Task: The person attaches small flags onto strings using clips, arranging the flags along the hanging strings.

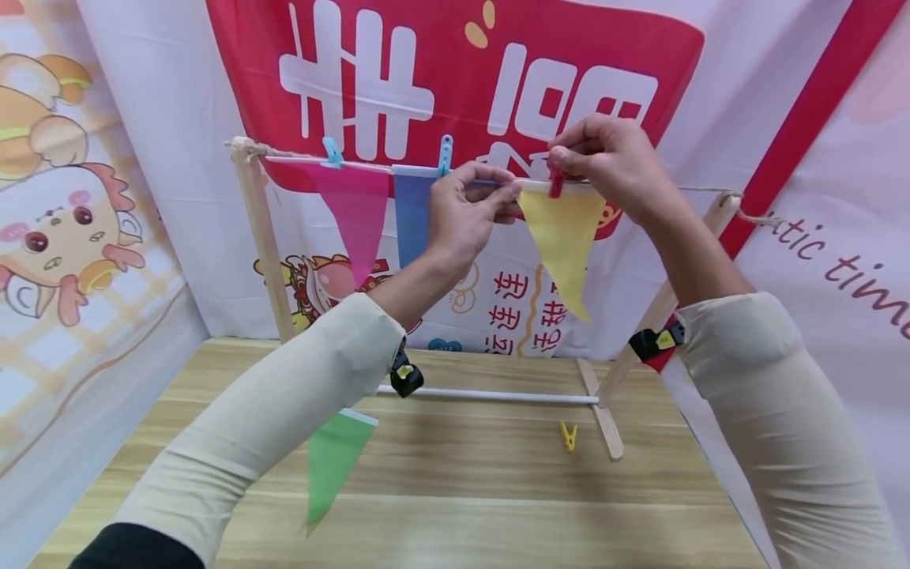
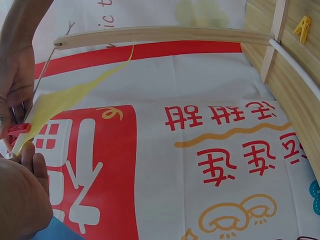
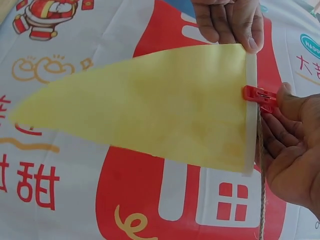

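A yellow triangular flag [image 1: 565, 237] hangs point down at a twine line [image 3: 262, 200]. My left hand [image 1: 465, 209] pinches its white top edge at the left corner. With thumb and fingers my right hand [image 1: 614, 166] grips a red clothespin [image 3: 260, 95], whose tips sit over the flag's top edge near its middle. To the left, a blue flag [image 1: 411, 217] hangs from a light-blue clothespin [image 1: 445, 154], partly hidden by my left hand. Further left is a pink flag [image 1: 355, 205] under another light-blue clothespin [image 1: 331, 152].
Two wooden posts [image 1: 263, 237] hold the twine above a wooden table [image 1: 498, 506]. A white rod [image 1: 498, 395] joins the stand low down. A yellow clothespin [image 1: 568, 436] lies near the right foot, and a green flag [image 1: 337, 458] lies left. A printed cloth hangs behind.
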Demonstrator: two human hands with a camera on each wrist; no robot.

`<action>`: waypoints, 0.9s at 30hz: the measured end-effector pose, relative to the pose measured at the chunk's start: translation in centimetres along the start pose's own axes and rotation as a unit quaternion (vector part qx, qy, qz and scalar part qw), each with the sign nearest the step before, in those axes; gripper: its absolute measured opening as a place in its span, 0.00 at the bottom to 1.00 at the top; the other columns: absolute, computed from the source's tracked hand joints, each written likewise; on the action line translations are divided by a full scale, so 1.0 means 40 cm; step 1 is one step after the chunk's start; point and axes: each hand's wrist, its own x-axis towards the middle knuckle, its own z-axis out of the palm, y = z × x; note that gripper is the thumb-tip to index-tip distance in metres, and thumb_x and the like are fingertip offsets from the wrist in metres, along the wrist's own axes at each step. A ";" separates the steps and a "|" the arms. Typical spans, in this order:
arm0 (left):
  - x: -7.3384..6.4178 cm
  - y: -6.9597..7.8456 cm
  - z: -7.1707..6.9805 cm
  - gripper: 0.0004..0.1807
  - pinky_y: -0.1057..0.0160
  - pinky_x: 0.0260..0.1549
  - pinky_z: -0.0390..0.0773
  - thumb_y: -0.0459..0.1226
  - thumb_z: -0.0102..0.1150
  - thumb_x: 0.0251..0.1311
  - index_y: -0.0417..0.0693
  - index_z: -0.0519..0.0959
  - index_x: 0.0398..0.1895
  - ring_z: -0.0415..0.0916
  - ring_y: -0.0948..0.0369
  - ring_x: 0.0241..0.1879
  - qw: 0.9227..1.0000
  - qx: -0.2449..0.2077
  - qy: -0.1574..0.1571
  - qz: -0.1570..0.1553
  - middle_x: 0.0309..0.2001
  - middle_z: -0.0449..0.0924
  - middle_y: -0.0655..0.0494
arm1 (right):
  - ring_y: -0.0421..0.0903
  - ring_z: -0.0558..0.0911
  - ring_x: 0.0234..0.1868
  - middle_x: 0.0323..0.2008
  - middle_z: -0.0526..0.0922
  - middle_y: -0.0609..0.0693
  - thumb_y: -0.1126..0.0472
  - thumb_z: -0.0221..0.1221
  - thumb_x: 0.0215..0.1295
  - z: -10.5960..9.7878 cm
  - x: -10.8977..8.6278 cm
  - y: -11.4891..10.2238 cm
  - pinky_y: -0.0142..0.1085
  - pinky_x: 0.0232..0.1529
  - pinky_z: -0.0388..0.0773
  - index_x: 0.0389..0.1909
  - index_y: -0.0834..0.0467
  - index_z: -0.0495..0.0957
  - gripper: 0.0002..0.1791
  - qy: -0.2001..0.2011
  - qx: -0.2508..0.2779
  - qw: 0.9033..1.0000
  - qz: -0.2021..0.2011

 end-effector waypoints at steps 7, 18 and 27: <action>0.001 -0.005 0.001 0.13 0.60 0.47 0.95 0.34 0.75 0.72 0.40 0.88 0.56 0.97 0.52 0.44 1.000 0.001 -0.001 0.001 0.51 0.96 0.44 | 0.40 0.90 0.52 0.59 0.92 0.53 0.44 0.68 0.80 -0.005 -0.006 0.003 0.35 0.61 0.91 0.65 0.55 0.89 0.24 0.000 -0.014 1.000 -0.021; -0.007 -0.008 -0.013 0.16 0.61 0.48 0.95 0.37 0.76 0.73 0.46 0.89 0.61 0.97 0.55 0.45 1.000 0.026 0.003 0.017 0.54 0.96 0.49 | 0.44 0.90 0.58 0.62 0.91 0.54 0.43 0.67 0.81 -0.003 -0.004 0.006 0.41 0.66 0.90 0.67 0.54 0.88 0.25 -0.006 -0.029 0.999 -0.018; -0.011 -0.008 -0.038 0.19 0.61 0.50 0.95 0.35 0.75 0.73 0.44 0.88 0.65 0.97 0.56 0.46 0.999 0.032 -0.014 0.033 0.52 0.96 0.47 | 0.47 0.89 0.60 0.66 0.90 0.55 0.41 0.65 0.81 0.000 -0.002 0.006 0.44 0.65 0.91 0.70 0.53 0.86 0.27 -0.006 -0.035 0.999 -0.004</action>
